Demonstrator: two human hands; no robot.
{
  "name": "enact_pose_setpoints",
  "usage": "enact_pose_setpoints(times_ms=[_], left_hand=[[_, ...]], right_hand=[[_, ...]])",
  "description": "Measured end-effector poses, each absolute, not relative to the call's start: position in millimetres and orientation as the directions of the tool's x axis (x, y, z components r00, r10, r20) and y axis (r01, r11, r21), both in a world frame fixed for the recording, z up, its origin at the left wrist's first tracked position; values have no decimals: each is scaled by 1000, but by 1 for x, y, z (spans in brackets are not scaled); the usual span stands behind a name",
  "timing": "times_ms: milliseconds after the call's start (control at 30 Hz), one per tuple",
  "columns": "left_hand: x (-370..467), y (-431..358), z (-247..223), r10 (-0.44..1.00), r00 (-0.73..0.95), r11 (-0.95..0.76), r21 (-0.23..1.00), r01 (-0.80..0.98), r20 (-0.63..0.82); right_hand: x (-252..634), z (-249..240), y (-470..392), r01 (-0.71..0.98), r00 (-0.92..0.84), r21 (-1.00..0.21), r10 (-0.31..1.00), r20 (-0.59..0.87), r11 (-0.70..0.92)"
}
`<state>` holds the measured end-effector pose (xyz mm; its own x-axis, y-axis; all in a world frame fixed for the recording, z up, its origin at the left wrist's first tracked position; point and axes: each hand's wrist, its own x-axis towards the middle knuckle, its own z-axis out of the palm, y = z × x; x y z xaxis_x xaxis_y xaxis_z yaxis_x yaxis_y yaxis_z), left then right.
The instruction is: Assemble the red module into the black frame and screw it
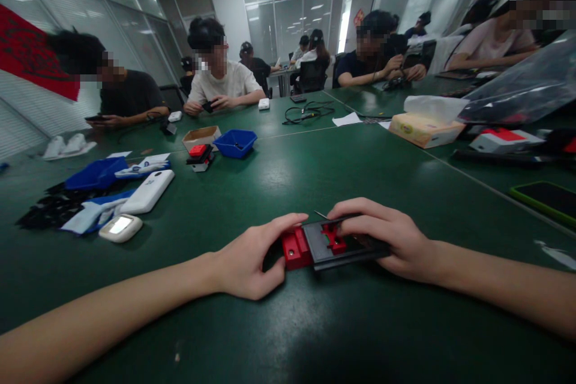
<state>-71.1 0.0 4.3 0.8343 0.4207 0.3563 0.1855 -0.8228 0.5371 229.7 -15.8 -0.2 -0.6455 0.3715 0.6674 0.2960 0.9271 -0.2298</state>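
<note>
Thumb and fingers of my left hand (252, 261) close around the end of a red block (297, 252) with a small screw or hole in its face. Against that block lies a flat black plate (315, 246) with a raised rim, and a red insert (333, 239) sits in its opening. My right hand (389, 237) grips the black plate from the right, its fingers over the top near the insert. A thin metal pin (321, 215) sticks out by the right index finger. The right thumb is hidden beneath the plate.
On the green table (270, 324), a blue tray (234, 144), a cardboard box (201, 137) and a red-black block stack (198, 157) stand ahead. A white power bank (148, 191) and a white device (120, 228) lie left. A tissue box (425, 126) sits right. Several people sit around.
</note>
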Motion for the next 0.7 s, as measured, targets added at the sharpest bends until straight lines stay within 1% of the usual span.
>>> enact_pose_setpoints(times_ms=[133, 300, 567, 700], left_hand=[[-72, 1, 3, 414, 834, -832, 523, 185, 365], [-72, 1, 3, 447, 833, -791, 579, 198, 326], [-69, 1, 4, 423, 828, -782, 609, 130, 367], [-70, 1, 2, 426, 826, -788, 600, 138, 369]], right_hand=[[227, -2, -17, 305, -582, -251, 389, 714, 918], [220, -4, -18, 283, -453, -311, 412, 790, 907], [216, -5, -21, 316, -458, -318, 437, 774, 894], [218, -8, -20, 321, -463, -311, 435, 772, 894]])
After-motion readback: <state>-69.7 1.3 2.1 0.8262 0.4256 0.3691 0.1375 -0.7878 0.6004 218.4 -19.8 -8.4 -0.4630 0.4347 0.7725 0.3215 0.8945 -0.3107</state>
